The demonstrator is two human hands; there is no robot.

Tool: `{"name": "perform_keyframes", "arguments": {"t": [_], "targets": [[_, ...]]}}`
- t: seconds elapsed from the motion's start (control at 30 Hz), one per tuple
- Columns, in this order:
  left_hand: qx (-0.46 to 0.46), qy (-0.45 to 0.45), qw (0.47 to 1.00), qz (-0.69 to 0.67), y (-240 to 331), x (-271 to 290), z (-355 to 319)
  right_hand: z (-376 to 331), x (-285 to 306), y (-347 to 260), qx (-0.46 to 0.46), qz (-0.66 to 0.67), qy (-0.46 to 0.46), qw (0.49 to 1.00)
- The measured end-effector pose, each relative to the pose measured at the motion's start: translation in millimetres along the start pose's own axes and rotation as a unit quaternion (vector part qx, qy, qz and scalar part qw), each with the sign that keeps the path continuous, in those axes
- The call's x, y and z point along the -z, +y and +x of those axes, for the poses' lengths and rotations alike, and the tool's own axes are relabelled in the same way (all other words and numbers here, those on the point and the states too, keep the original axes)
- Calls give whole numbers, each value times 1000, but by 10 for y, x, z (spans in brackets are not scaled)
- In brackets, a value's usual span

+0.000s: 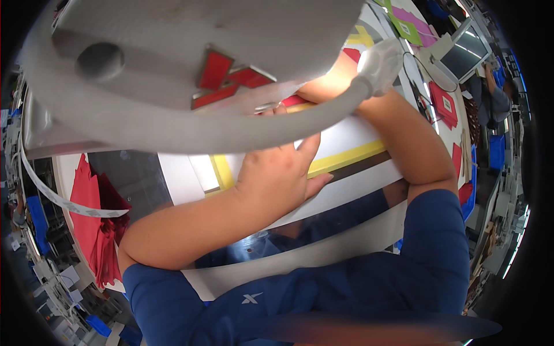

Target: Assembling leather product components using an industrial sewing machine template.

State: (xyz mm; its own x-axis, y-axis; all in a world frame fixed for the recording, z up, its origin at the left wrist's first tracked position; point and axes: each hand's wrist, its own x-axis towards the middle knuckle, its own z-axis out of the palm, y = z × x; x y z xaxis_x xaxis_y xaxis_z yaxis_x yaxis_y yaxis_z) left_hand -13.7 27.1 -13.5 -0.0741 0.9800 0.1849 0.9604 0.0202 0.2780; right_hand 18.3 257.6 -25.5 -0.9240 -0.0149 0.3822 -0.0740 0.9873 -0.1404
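Observation:
My left hand (274, 173) rests palm down on a white sheet or board (352, 135) edged with yellow tape (346, 160). Its thumb and forefinger are spread apart, and a flexible grey lamp neck (231, 135) crosses in front of the other fingers. My right hand (326, 83) reaches in under the sewing machine head (161, 46), beside a small piece of red fabric (293, 101). The machine hides most of its fingers, so whether it grips the fabric cannot be told. The needle area is also hidden.
Red fabric pieces (95, 225) hang in a pile at the left, near a white printed tape (86, 209). More red pieces (443, 106), a grey-framed screen (464, 51) and green and purple pieces (407, 27) lie to the right. The lit lamp head (378, 63) hangs over my right wrist.

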Motion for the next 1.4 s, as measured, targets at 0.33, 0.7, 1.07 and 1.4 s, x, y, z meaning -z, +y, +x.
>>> {"name": "perform_keyframes", "arguments": {"t": [0.33,0.7,1.07,1.4], "targets": [[16,-20,999,19,-50,46,36,110,102,11,107,-54,-31,992],[29,-52,998,-14,-64,105,84,99,36,29,97,-50,-3,994],[0,-72,997,4,66,146,-51,-82,13,-172,26,-30,28,999],[-25,-121,992,32,248,214,-216,-191,194,-419,47,51,-30,997]]}}
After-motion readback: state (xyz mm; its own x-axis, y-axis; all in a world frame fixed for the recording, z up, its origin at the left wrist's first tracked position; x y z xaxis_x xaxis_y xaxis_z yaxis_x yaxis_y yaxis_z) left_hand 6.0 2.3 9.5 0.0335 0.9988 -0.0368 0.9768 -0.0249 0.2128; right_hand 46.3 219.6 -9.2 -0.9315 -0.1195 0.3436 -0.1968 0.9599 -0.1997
